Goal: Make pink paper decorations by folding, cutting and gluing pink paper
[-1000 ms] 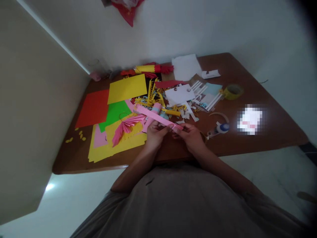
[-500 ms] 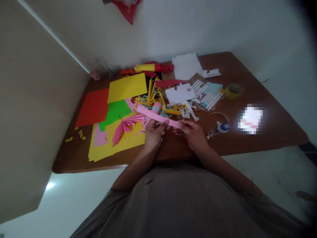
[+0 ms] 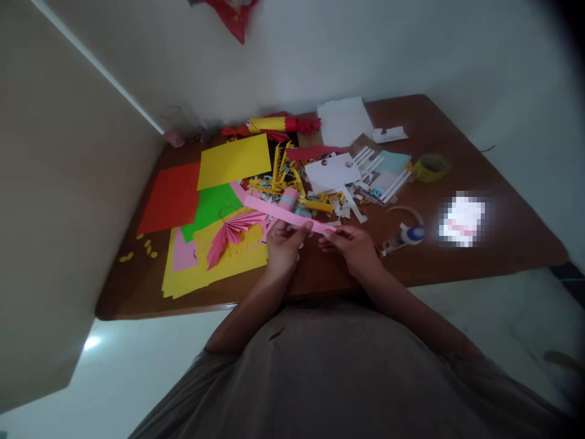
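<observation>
A long folded pink paper strip (image 3: 274, 212) slants from upper left to lower right over the brown table (image 3: 479, 256). My left hand (image 3: 283, 247) pinches it near its lower end, thumb on top. My right hand (image 3: 354, 249) is closed on the strip's right tip. Just left of my hands a pink pleated paper fan (image 3: 231, 233) lies on yellow sheets (image 3: 214, 268).
Red (image 3: 171, 198), green (image 3: 212, 207) and yellow (image 3: 235, 161) sheets cover the left. A heap of paper scraps (image 3: 292, 186) and white cards (image 3: 333, 172) fills the middle. A glue bottle (image 3: 404, 238), tape roll (image 3: 429, 167) and blurred patch (image 3: 461, 221) lie right.
The strip and both hands have shifted slightly left and down; the grip on the strip is unchanged.
</observation>
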`<state>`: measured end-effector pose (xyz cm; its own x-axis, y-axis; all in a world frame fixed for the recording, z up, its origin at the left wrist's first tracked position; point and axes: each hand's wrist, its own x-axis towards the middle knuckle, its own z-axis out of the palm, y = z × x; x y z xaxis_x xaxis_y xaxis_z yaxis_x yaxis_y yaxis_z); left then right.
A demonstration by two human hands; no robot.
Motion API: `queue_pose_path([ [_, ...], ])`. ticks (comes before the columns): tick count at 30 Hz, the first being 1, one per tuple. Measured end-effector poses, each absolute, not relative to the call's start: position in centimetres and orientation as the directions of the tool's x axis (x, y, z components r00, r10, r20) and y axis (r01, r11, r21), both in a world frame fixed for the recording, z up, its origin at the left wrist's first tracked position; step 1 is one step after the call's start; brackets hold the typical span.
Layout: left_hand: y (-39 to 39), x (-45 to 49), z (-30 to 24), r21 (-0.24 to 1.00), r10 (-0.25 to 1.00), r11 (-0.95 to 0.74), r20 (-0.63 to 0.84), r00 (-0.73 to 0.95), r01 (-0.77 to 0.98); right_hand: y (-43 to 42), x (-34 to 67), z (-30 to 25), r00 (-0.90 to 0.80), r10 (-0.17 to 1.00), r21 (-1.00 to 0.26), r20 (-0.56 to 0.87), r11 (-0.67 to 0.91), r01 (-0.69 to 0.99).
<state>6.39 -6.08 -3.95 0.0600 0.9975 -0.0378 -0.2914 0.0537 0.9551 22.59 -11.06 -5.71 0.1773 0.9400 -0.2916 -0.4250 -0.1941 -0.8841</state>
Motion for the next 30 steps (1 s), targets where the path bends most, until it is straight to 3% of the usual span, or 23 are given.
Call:
queue_pose_path([
  [19,-6.0,6.5,-4.3,0.947,0.997,0.069,-0.055,0.053,-0.313,-11.0,22.9,-5.3,0.177,0.949,-0.866,-0.262,-0.15,-0.476],
  [25,-5.8,6.5,-4.7,0.943,0.997,0.081,-0.077,0.026,-0.324,-11.2,22.6,-5.7,0.171,0.951,-0.896,-0.257,-0.169,-0.41],
  [28,-5.5,6.3,-4.9,0.932,0.995,0.095,-0.082,0.052,-0.35,-11.6,23.2,-6.0,0.125,0.964,-0.942,-0.235,-0.194,-0.275],
  [30,-5.3,6.1,-5.0,0.922,0.985,0.151,-0.112,0.127,-0.357,-11.7,24.1,-5.8,0.149,0.979,-0.981,-0.136,-0.113,-0.155],
])
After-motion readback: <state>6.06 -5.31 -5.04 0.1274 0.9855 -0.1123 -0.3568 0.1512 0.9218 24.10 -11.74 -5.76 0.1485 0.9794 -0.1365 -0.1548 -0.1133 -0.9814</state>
